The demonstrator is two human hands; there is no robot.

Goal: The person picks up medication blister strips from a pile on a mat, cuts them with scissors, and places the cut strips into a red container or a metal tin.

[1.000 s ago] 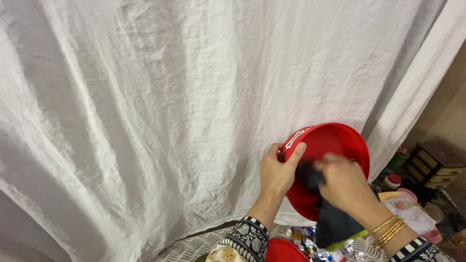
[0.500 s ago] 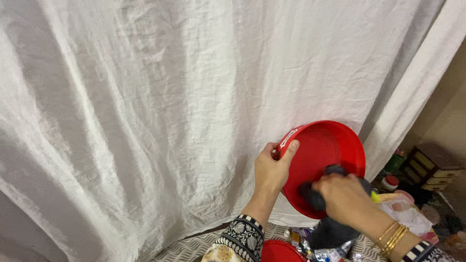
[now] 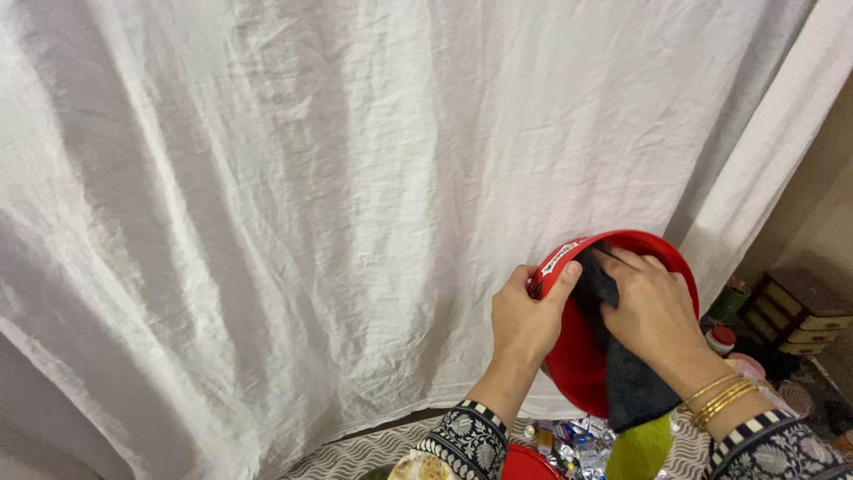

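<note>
my left hand (image 3: 526,322) grips the red lid (image 3: 577,356) rim; at three o'clock, my right hand (image 3: 653,307) presses a dark cloth (image 3: 633,387) inside it.

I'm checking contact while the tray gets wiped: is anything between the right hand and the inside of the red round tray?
Yes. A dark cloth lies between the right hand and the red tray's inner face. The left hand grips its rim directly.

Second red lid (image 3: 530,464) cut off below (small wrappers (image 3: 577,440) beside it blurred)
</note>
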